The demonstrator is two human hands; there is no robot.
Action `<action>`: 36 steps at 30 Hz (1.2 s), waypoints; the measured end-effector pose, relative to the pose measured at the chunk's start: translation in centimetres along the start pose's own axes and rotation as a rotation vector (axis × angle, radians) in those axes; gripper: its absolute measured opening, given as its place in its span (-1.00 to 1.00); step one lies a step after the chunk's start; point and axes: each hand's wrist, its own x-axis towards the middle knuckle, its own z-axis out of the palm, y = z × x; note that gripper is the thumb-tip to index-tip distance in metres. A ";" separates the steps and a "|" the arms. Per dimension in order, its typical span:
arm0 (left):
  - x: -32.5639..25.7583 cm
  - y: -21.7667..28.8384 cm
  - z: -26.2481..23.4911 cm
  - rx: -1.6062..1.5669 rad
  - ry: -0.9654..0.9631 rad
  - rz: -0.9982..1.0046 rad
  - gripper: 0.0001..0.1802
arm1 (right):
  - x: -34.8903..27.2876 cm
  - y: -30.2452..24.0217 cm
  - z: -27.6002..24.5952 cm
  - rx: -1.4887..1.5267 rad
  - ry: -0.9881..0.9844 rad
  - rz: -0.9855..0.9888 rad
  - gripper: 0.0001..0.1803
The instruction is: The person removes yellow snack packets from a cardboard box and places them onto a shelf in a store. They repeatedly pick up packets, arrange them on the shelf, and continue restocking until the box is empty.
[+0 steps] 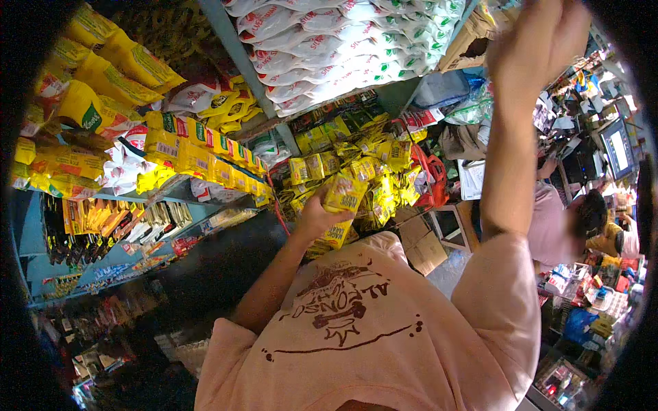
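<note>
My left hand point(319, 218) is closed around a bundle of yellow seasoning sachets point(345, 194), holding it in front of my chest. The thumb lies across the bundle, and part of it hangs below the hand. Just beyond are many loose yellow sachets point(384, 195), heaped beside a red plastic basket or frame point(433, 181). High at the upper right, my right hand point(538, 44) is raised with the arm stretched out. Motion smears it and the top edge cuts off its fingers, so whether it holds anything is hidden. Nearest to it is a torn cardboard box point(471, 42).
Stacked white packets point(343, 51) fill the upper shelf. Yellow packs point(205, 161) and upright rows of sachets point(123, 222) line the left shelves. A cardboard box point(419, 241) stands low ahead. At right are another person point(555, 222), a monitor point(617, 147) and crowded goods.
</note>
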 end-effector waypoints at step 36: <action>6.0 4.2 0.0 0.897 -0.277 0.111 -0.25 | 19.0 12.2 2.8 -0.240 -0.247 0.083 -0.11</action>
